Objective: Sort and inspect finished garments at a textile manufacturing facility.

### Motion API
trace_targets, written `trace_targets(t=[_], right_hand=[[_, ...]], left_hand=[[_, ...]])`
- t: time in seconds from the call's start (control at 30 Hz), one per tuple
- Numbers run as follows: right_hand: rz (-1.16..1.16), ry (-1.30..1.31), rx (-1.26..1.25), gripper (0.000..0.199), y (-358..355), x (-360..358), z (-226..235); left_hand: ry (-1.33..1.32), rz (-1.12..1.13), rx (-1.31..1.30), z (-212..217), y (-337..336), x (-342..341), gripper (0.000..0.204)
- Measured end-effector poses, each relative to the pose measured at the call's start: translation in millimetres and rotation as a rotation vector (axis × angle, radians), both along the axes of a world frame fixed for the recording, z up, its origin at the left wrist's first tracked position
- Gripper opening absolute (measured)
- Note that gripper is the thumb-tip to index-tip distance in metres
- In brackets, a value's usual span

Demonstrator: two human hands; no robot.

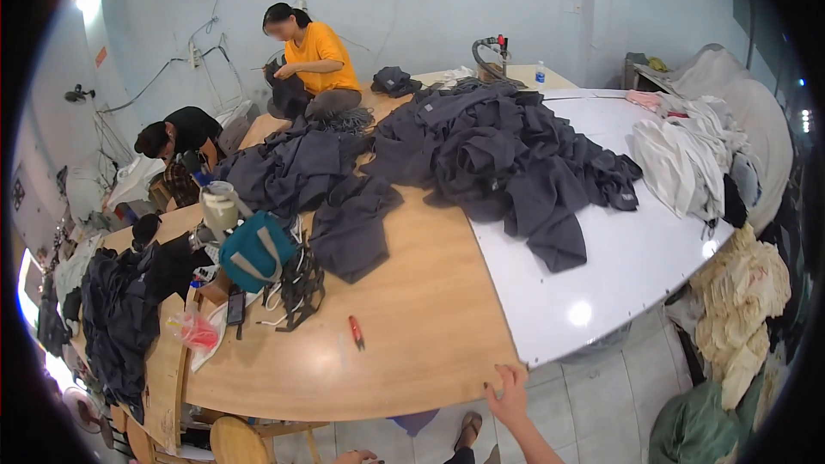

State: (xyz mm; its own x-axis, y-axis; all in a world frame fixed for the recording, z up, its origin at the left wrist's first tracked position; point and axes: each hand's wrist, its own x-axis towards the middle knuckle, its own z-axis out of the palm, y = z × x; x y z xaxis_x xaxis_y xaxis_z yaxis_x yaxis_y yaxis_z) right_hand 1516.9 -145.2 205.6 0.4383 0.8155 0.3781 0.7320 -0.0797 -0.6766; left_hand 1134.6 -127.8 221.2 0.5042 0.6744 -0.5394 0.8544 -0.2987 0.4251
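Note:
My right hand (509, 395) rests at the near edge of the wooden table (412, 369), by the corner of the white tabletop (550, 318). Its fingers are spread and hold nothing. Only a small part of my left hand (354, 457) shows at the lower rim, below the table edge; its fingers are mostly cut off. Red thread snips (356, 332) lie on the wood, apart from both hands. Farther off, a big heap of dark grey garments (498, 146) spreads over both tabletops, with one dark grey piece (352, 228) lying nearer on the wood.
At left stand a teal bag (256, 249), a pale jug (220, 209), a phone (235, 305) and black cords (301, 292). White garments (679, 163) are piled at right. A person in yellow (318, 56) sits on the table, handling dark cloth; another person (185, 142) bends at left. A wooden stool (236, 441) stands below.

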Motion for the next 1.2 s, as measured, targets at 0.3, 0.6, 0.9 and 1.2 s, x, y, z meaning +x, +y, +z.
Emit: trace_targets(t=[0.3, 0.6, 0.9, 1.2], right_hand=[[-0.206, -0.208, -0.099, 0.052, 152, 210, -24], [-0.251, -0.248, -0.398, 0.059, 174, 219, -20], [-0.238, -0.321, -0.594, 0.063, 165, 220, -25], [-0.244, -0.342, -0.604, 0.059, 172, 220, -22]], left_hand=[[-0.405, 0.329, 0.405, 4, 179, 164, 0.020], [-0.260, 0.446, 0.718, -40, 361, 280, 0.056], [-0.002, 0.500, 0.517, -27, 371, 304, 0.085], [0.022, 0.497, 0.418, -19, 383, 307, 0.081]])
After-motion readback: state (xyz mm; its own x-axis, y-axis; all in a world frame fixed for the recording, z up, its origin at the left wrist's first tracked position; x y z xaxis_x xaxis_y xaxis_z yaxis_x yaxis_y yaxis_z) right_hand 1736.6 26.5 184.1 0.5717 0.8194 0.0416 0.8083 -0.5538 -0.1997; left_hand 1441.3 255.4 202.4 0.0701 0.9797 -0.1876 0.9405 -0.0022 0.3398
